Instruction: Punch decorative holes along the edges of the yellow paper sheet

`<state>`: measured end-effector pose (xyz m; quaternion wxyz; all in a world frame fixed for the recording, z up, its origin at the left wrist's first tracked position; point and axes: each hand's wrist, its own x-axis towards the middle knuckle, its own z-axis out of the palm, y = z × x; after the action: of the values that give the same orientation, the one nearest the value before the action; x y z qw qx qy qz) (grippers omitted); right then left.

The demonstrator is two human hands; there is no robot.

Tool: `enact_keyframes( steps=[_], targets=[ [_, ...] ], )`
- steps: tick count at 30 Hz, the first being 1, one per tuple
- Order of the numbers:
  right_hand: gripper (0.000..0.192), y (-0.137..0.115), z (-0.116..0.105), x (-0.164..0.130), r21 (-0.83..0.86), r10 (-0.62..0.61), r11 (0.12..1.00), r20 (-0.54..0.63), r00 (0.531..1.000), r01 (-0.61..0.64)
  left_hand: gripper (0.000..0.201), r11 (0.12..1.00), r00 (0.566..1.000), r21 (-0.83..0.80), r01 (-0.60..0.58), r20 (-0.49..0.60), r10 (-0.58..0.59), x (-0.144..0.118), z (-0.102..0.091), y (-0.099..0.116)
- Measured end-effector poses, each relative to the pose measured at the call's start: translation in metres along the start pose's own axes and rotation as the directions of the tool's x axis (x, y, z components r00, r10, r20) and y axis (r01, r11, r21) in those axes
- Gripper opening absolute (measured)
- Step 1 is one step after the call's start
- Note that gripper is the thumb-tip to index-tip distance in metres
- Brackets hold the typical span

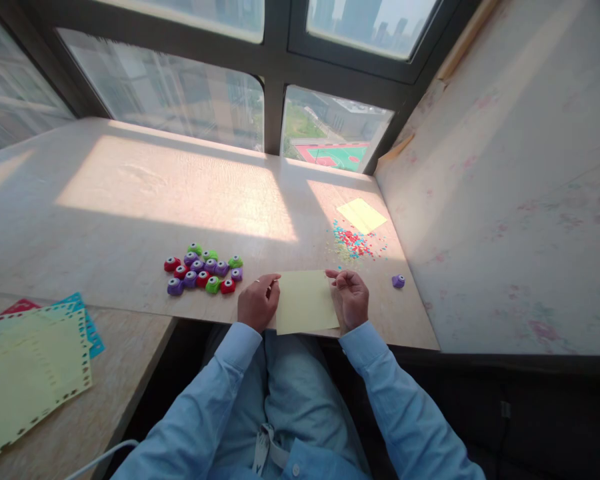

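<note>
Just at the near edge of the worktop lies a pale yellow sheet of paper, held on both sides: the left hand pinches its left edge with curled fingers, the right hand grips its right edge likewise. Left of the hands sits a cluster of small red, purple and green punches. A lone purple punch lies to the right, near scattered confetti and another yellow sheet.
</note>
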<state>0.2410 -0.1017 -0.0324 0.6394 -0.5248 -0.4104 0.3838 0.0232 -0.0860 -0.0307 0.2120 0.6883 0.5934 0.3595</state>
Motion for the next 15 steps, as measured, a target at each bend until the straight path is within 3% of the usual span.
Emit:
enact_keyframes(
  steps=[3,5,10,15],
  targets=[
    [0.02,0.0,0.001,0.0,0.015,0.023,1.0,-0.031,0.999,-0.023,0.025,0.983,0.987,0.09,-0.162,0.015,0.161,-0.003,0.003,-0.004],
    [0.022,0.0,0.002,0.0,0.029,0.032,0.999,-0.049,0.998,-0.03,0.024,0.974,0.979,0.103,-0.203,0.027,0.201,-0.004,0.005,-0.005],
    [0.029,-0.002,0.001,0.007,0.018,0.078,0.997,-0.107,0.991,-0.077,0.023,0.978,0.982,0.091,-0.186,0.042,0.183,-0.003,0.004,-0.006],
    [0.035,-0.014,-0.011,0.032,-0.206,0.063,0.974,-0.15,0.987,-0.094,0.024,0.984,0.987,0.085,-0.158,0.052,0.154,-0.002,0.002,-0.005]
  ],
)
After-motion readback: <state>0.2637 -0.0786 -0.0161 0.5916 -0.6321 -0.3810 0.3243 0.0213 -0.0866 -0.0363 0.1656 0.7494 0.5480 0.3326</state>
